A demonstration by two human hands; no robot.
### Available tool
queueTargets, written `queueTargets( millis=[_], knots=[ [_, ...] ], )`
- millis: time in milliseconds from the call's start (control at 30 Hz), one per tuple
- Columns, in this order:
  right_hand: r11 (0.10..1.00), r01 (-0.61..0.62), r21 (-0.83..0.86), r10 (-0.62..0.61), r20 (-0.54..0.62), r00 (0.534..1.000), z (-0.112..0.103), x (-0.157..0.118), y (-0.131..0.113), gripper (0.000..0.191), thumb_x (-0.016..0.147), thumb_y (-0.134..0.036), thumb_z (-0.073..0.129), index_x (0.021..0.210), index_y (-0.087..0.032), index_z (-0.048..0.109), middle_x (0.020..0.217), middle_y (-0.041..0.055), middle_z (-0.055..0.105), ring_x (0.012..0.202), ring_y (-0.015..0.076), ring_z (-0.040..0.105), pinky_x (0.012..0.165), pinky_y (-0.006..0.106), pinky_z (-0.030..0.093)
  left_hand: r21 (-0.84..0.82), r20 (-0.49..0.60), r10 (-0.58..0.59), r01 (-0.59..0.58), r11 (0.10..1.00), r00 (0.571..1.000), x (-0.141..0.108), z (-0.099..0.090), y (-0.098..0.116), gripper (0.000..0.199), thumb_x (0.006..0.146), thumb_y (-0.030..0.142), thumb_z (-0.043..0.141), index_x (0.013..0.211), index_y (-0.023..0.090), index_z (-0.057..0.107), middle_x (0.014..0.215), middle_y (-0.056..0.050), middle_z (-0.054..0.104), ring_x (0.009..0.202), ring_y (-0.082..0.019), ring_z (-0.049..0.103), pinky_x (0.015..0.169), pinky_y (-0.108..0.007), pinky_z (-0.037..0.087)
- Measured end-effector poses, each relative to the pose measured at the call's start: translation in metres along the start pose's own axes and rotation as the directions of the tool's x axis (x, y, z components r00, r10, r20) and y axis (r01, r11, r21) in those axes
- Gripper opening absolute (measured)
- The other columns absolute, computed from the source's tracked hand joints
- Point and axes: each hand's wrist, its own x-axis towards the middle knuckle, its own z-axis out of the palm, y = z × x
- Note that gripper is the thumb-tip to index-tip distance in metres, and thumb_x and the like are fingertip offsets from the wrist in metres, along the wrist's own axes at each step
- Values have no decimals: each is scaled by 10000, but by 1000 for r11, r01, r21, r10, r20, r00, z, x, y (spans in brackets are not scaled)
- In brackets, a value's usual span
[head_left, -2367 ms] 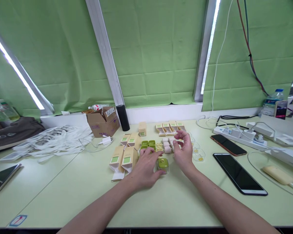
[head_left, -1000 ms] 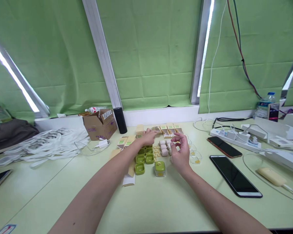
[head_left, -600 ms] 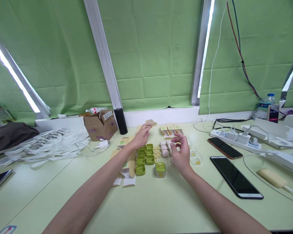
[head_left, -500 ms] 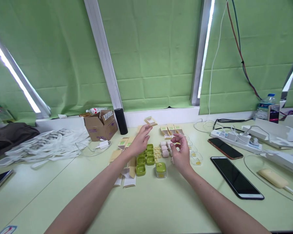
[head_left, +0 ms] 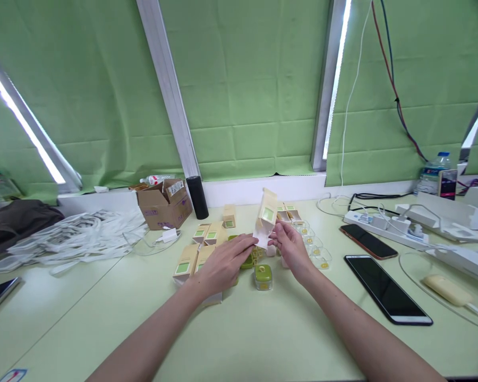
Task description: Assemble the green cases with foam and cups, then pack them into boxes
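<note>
A small cream carton (head_left: 267, 209) with a green window is tilted in the air, its white flap hanging down. My right hand (head_left: 293, 249) pinches it near its lower right corner. My left hand (head_left: 227, 260) stretches its fingers toward the flap, fingertips at its left edge, thumb hidden. Under it lie green square lids (head_left: 247, 262), partly covered, and small yellow pieces beside them. A clear box with a green lid (head_left: 263, 277) stands just in front. Pinkish blocks are mostly hidden behind my right hand. Several clear containers (head_left: 321, 259) stand to its right.
More cartons (head_left: 185, 261) stand at left, one (head_left: 229, 215) at the back, others (head_left: 292, 212) behind the right hand. A cardboard box (head_left: 164, 204), black cylinder (head_left: 197, 197) and white straps (head_left: 83, 236) lie farther left. Phones (head_left: 386, 289) and a power strip (head_left: 386, 228) occupy the right.
My right hand has taken a carton from the back right group and brought it forward. My left hand has come nearer and lower; the carton tilted beyond it now stands at the back.
</note>
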Motion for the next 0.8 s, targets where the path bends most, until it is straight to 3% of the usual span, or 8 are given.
queueTargets(
  millis=[200, 367, 433, 500, 600, 733, 800],
  knots=[
    [1000, 23, -10, -22, 53, 998, -2, -5, -5, 599, 729, -690, 885, 1073, -219, 749, 1072, 83, 803, 843, 231, 736, 683, 333, 612, 59, -2, 15, -15, 998, 1000, -6, 6, 0, 629, 947, -16, 438, 1535, 204, 482, 1495, -152, 628, 1441, -297, 578, 1166, -519, 555],
    [989, 141, -52, -139, 49, 989, 0, -10, -5, 561, 787, -618, 868, 1156, -225, 711, 1200, 120, 804, 1080, 313, 753, 909, 451, 630, -51, -115, -192, 187, 981, 975, -7, 2, 5, 349, 1003, 122, 512, 1306, 247, 632, 1394, -150, 598, 1318, -302, 614, 1057, -494, 593],
    [966, 223, -134, -212, 89, 973, 0, -13, -3, 507, 840, -554, 836, 1206, -238, 684, 1218, 116, 797, 1127, 313, 744, 972, 479, 616, -134, -185, -282, 260, 956, 941, -6, 2, 7, 320, 1021, 181, 544, 1330, 245, 597, 1337, -153, 598, 1283, -308, 617, 1051, -512, 585],
    [915, 313, -255, -282, 152, 947, 1, -17, 0, 443, 897, -456, 786, 1271, -257, 654, 1224, 105, 785, 1120, 303, 740, 981, 491, 613, -202, -231, -353, 310, 929, 907, -6, 5, 8, 428, 1020, 233, 586, 1442, 248, 511, 1371, -166, 576, 1310, -328, 598, 1065, -543, 571],
    [736, 511, -443, -414, 302, 859, -1, -22, 3, 440, 927, -281, 711, 1359, -286, 629, 1311, 100, 745, 1215, 312, 696, 1042, 527, 582, -234, -289, -403, 344, 909, 868, -6, 10, 8, 653, 984, 266, 661, 1569, 263, 372, 1476, -181, 520, 1400, -360, 535, 1124, -589, 526],
    [435, 773, -462, -570, 524, 633, -3, -26, 6, 582, 931, -119, 593, 1473, -329, 572, 1486, 95, 659, 1414, 330, 583, 1161, 600, 501, -172, -367, -331, 286, 943, 869, -9, 14, 7, 736, 916, 157, 665, 1573, 277, 357, 1496, -178, 498, 1428, -362, 502, 1138, -604, 508],
    [342, 826, -449, -595, 576, 560, -3, -27, 9, 613, 941, -75, 536, 1495, -336, 554, 1535, 106, 614, 1434, 322, 572, 1144, 600, 522, -129, -391, -297, 268, 955, 871, -11, 14, 6, 714, 894, 117, 653, 1538, 281, 392, 1481, -178, 499, 1408, -359, 514, 1108, -597, 526]
  ],
)
